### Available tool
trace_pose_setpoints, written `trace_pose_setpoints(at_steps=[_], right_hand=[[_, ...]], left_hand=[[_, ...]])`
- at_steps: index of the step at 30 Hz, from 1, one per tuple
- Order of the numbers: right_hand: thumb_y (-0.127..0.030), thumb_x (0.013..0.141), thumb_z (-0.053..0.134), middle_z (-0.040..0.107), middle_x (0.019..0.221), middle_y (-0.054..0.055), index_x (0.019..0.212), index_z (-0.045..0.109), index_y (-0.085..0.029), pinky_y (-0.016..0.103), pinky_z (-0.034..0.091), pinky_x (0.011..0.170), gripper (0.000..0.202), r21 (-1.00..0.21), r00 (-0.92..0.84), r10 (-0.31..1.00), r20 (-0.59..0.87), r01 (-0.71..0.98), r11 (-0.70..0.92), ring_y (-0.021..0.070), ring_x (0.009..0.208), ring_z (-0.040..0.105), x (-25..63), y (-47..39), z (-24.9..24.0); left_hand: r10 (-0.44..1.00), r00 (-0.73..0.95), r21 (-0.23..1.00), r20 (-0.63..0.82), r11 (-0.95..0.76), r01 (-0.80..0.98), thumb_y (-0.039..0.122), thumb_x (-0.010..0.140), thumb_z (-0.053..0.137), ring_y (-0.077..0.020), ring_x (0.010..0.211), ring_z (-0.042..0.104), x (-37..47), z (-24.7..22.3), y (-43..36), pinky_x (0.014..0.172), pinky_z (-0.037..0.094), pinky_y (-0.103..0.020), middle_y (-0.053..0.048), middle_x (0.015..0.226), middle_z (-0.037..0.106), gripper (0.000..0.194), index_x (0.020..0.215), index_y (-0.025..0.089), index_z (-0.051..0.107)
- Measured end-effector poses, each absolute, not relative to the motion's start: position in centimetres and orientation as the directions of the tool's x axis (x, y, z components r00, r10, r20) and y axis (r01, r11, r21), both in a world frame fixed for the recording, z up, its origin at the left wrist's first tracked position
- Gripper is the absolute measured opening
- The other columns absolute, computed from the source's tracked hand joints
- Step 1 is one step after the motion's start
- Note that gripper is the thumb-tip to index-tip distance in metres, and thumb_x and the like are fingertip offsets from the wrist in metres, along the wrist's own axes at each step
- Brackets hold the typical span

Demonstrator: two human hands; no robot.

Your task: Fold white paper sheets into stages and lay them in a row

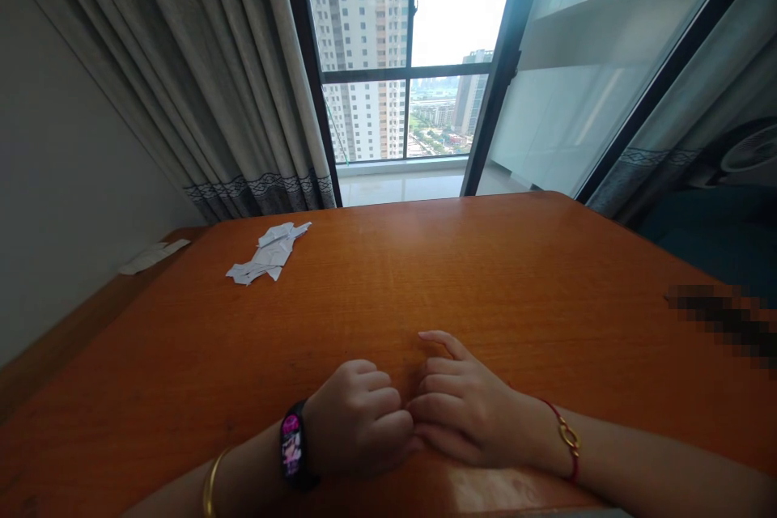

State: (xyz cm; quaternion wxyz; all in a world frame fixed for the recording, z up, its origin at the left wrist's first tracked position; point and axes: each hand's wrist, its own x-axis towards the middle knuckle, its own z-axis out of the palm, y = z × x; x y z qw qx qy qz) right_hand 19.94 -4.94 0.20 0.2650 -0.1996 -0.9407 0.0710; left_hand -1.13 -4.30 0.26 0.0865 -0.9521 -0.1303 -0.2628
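My left hand (363, 421) is curled into a fist low in the middle of the view, its knuckles up, with no object showing in it. It wears a black smart band and a gold bangle. Right beside it, my right hand (467, 405) rests with its index finger stretched loosely away and the other fingers slightly bent, their tips touching my left hand. No object shows in it. Both are over the orange-brown wooden table (425, 259). A heap of torn white paper (270, 253) lies on the table's far left part.
More pale paper (154, 256) lies on a wooden ledge by the left wall. A dark pixelated item (728, 324) is at the table's right edge. Beyond the table are a grey curtain (243, 81), glass doors and a fan (753, 150) at the right.
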Motion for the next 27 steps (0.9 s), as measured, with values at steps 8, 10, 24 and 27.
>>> trace_pose_setpoints(at_steps=[8, 10, 24, 27], right_hand=[[-0.028, 0.092, 0.045, 0.064, 0.072, -0.001, 0.091, 0.061, -0.020, 0.047, 0.019, 0.109, 0.019, -0.289, -0.776, 0.435, 0.457, 0.333, 0.898, 0.0129, 0.071, 0.057, 19.99, -4.98, 0.01], [-0.029, 0.092, 0.045, 0.064, 0.071, -0.001, 0.090, 0.061, -0.020, 0.046, 0.019, 0.108, 0.019, -0.293, -0.772, 0.442, 0.457, 0.339, 0.894, 0.0127, 0.070, 0.056, 19.97, -4.99, -0.03], [-0.028, 0.092, 0.044, 0.067, 0.074, -0.001, 0.085, 0.061, -0.020, 0.045, 0.022, 0.107, 0.019, -0.346, -0.769, 0.471, 0.433, 0.340, 0.874, 0.0124, 0.072, 0.058, 19.88, -4.94, -0.20], [-0.027, 0.091, 0.045, 0.067, 0.074, -0.001, 0.085, 0.061, -0.020, 0.045, 0.022, 0.107, 0.018, -0.349, -0.768, 0.472, 0.433, 0.340, 0.873, 0.0125, 0.072, 0.058, 19.87, -4.94, -0.27]], left_hand=[[0.212, 0.832, -0.087, 0.513, -0.951, 0.295, 0.029, 0.091, 0.045, -0.0126, 0.049, 0.038, -1.18, 0.32, -4.30, 0.048, 0.022, -0.032, 0.003, 0.052, 0.046, 0.031, 0.062, 0.019, 0.044], [0.211, 0.836, -0.085, 0.507, -0.952, 0.293, 0.029, 0.091, 0.045, -0.0126, 0.048, 0.039, -1.17, 0.33, -4.29, 0.048, 0.023, -0.032, 0.003, 0.053, 0.046, 0.030, 0.063, 0.020, 0.044], [0.231, 0.851, -0.083, 0.472, -0.949, 0.304, 0.026, 0.089, 0.046, -0.0125, 0.048, 0.041, -1.21, 0.28, -4.31, 0.048, 0.026, -0.032, 0.003, 0.054, 0.048, 0.026, 0.064, 0.020, 0.043], [0.233, 0.849, -0.079, 0.475, -0.949, 0.304, 0.026, 0.089, 0.047, -0.0126, 0.048, 0.040, -1.21, 0.25, -4.26, 0.047, 0.025, -0.032, 0.003, 0.053, 0.048, 0.027, 0.063, 0.020, 0.043]])
